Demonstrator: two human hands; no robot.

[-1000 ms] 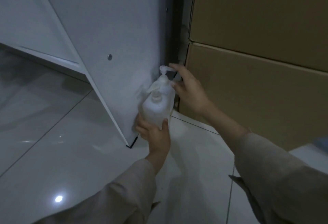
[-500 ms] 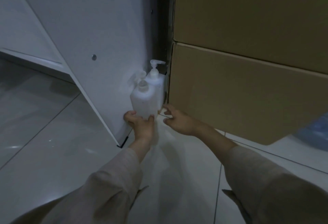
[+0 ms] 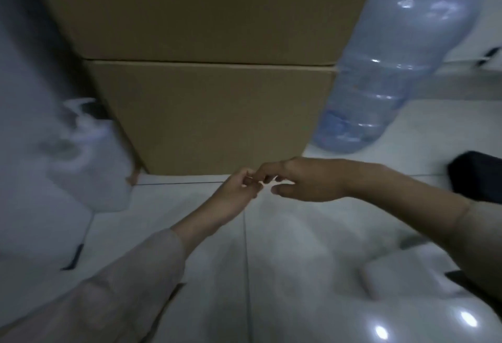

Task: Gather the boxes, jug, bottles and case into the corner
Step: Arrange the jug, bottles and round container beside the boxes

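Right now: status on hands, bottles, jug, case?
Left hand and right hand empty, fingertips meeting above floor. Pump bottles parked left of stacked boxes. Jug right of boxes; black case at right edge, untouched.

Two boxes stood stacked at upper centre, the upper box (image 3: 201, 8) on the lower box (image 3: 212, 117). The bottles (image 3: 95, 163) sat on the floor (image 3: 298, 247) just left of them, the jug (image 3: 391, 70) just right, the case (image 3: 478, 179) at the right edge.

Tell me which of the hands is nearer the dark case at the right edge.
Right. The right hand lies nearer the dark case; the left hand, touching its fingertips, sits farther left.
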